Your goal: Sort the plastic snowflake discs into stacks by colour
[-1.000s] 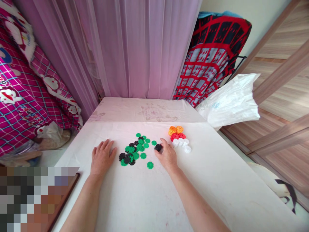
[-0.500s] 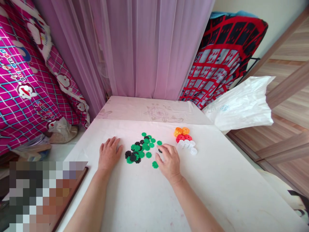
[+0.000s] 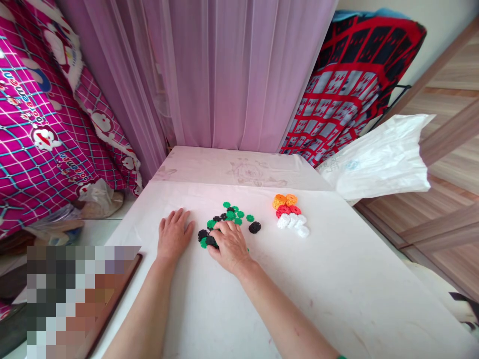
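My left hand lies flat on the white table, fingers spread, left of a loose pile of green discs and black discs with notched edges. Over the near part of this pile is my right hand, thumb and fingertips around a black disc; it hides some of the pieces. A black piece sits apart, right of the pile. Farther right, orange discs, red discs and white discs form grouped rows.
A white plastic bag stands at the table's right edge. Purple curtains hang behind the table. Pink patterned cloth is at the left, and a red and black cloth at the back right. A blurred patch covers the lower left.
My right hand has moved left onto the pile from its right side, leaving a black piece on the table there. My left hand stays resting. The view has shifted slightly.
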A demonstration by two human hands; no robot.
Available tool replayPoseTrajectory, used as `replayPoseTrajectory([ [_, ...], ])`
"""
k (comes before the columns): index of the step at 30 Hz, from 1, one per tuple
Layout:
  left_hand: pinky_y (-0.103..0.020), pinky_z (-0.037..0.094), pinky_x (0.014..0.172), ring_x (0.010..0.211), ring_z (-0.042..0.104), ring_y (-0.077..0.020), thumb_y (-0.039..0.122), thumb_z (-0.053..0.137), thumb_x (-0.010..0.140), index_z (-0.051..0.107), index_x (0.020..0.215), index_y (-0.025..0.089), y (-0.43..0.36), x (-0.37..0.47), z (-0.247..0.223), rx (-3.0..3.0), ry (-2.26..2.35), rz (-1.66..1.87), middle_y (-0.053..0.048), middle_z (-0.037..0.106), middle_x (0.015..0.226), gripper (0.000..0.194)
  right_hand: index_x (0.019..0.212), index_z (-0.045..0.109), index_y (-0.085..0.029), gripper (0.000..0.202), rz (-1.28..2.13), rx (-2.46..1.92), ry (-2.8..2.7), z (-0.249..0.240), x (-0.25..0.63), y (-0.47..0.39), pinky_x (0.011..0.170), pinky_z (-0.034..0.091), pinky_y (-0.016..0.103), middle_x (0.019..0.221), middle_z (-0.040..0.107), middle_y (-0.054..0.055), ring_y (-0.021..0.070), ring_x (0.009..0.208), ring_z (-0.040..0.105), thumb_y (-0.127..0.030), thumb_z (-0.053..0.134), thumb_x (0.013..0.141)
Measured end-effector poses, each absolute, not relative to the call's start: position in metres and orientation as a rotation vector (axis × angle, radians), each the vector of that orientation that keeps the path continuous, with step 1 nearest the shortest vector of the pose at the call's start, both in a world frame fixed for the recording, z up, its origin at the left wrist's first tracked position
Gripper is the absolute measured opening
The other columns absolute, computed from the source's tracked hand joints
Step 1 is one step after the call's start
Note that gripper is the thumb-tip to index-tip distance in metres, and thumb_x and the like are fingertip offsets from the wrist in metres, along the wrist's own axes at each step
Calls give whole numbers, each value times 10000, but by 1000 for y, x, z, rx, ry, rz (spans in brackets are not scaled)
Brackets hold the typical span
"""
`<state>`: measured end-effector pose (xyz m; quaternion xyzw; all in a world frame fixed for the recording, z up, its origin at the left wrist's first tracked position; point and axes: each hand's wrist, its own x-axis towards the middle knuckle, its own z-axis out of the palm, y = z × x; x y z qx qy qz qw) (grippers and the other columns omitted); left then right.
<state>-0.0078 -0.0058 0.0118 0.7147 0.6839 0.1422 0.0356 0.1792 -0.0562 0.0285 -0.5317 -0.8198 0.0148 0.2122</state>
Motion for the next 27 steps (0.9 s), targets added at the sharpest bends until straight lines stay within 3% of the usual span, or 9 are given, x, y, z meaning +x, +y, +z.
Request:
replayPoseTrajectory([
  [5, -541, 268, 1176, 1430, 377, -296, 411, 389, 966, 548, 1383, 236, -6, -8, 12, 2184, 2102, 433, -87, 480, 1524, 479, 984, 708, -235, 198, -86, -1367, -2138, 27, 190, -58, 851, 438, 371, 1048, 694, 42, 223, 972, 565, -373, 712, 843],
  [12, -536, 255, 1181, 1434, 373, -289, 415, 378, 971, 554, 1380, 254, -6, -7, 13, 2172, 2102, 446, -81, 482, 1523, 474, 956, 740, -212, 245, -273, -1553, -1638, 23, 285, -56, 860, 475, 374, 988, 704, 81, 225, 917, 612, -400, 593, 898],
  [27, -536, 249, 1187, 1442, 363, -285, 419, 381, 968, 546, 1391, 251, -7, -7, 16, 2153, 2098, 431, -74, 475, 1530, 485, 934, 747, -209, 195, -252, -1667, -1779, 11, 297, -55, 877, 473, 354, 989, 693, 74, 222, 929, 593, -343, 625, 860],
])
